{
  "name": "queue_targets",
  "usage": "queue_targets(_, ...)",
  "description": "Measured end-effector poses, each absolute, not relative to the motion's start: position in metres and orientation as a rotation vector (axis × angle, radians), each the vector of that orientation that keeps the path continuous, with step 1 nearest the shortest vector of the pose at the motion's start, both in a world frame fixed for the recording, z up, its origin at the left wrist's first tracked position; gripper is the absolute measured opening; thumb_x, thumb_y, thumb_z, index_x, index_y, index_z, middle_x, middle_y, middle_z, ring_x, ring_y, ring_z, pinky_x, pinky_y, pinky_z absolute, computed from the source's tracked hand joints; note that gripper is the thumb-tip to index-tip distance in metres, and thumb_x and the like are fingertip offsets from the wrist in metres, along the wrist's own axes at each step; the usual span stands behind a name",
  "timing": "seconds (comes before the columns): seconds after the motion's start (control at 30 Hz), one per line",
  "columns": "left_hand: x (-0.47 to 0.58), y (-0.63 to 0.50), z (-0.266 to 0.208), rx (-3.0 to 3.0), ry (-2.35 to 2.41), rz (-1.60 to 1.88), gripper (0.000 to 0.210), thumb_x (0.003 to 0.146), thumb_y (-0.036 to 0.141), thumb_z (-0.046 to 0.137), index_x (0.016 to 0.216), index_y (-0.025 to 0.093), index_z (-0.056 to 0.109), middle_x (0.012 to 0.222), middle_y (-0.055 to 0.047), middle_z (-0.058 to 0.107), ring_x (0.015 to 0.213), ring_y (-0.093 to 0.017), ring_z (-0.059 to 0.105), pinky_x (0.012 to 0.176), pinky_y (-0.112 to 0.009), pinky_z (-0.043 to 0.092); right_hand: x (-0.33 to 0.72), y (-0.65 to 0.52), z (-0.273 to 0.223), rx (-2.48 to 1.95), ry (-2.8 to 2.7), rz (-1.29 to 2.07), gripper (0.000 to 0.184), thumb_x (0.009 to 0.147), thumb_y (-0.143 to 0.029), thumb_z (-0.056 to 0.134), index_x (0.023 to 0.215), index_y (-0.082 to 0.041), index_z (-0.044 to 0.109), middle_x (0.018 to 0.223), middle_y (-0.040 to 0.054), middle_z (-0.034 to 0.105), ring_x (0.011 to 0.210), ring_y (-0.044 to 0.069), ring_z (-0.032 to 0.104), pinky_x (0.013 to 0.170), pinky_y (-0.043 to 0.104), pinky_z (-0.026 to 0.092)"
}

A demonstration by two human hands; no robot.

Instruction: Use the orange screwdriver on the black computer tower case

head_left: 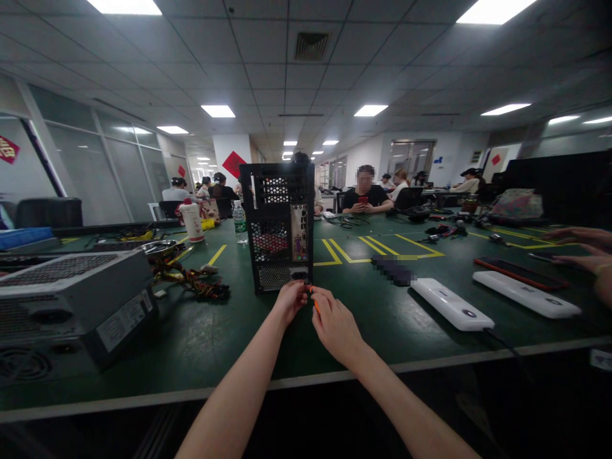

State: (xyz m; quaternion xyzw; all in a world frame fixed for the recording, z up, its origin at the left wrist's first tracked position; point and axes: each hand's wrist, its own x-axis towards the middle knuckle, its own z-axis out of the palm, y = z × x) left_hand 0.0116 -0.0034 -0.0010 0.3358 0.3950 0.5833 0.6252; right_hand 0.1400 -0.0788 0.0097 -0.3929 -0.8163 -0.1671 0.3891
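A black computer case (270,239) stands upright on the green table, its rear face with mesh panels and ports turned toward me. My right hand (338,324) is closed round an orange-handled screwdriver (316,306) by the case's lower right corner. Beside it, my left hand (289,303) pinches its fingers together at that same corner, close to the screwdriver's front end. Whatever lies between the left fingertips is too small to make out.
Grey power supplies (119,312) with bundled cables (203,284) lie at the left. A bottle (240,223) and a white cup (192,222) stand behind. White power banks (449,303) rest to the right, near another person's hands (588,245). The table's front edge (335,377) runs below my forearms.
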Motion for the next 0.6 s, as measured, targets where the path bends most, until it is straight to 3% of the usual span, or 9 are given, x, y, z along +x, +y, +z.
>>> queue_targets(0.23,0.012,-0.002,0.001,0.766,0.965,1.326,0.017,0.071,0.015,0.05,0.087,0.012,0.046,0.068,-0.005,0.058,0.04,-0.003,0.042,0.036,-0.014,0.027,0.145,-0.075,0.015,-1.199,-1.95,-0.513,0.018,0.084,-0.028,0.035,0.093,-0.018,0.047,0.086,0.0053,0.055,0.066,0.014,0.054,0.06,0.025,0.04)
queue_targets(0.4,0.012,0.0,-0.002,0.769,0.935,1.333,0.016,0.07,0.013,0.051,0.085,0.012,0.046,0.062,-0.002,0.055,0.039,-0.003,0.041,0.035,-0.014,0.026,0.14,-0.083,0.026,-1.208,-2.04,-0.499,0.024,0.079,-0.016,0.039,0.103,-0.017,0.043,0.107,0.0095,0.047,0.079,0.016,0.053,0.066,0.027,0.04)
queue_targets(0.6,0.012,0.002,-0.004,0.77,0.933,1.336,0.015,0.07,0.014,0.053,0.083,0.012,0.047,0.061,-0.001,0.054,0.041,-0.004,0.044,0.036,-0.015,0.027,0.138,-0.081,0.028,-1.253,-2.1,-0.639,0.023,0.084,-0.022,0.034,0.104,-0.02,0.044,0.085,0.0057,0.054,0.064,0.015,0.053,0.058,0.028,0.038)
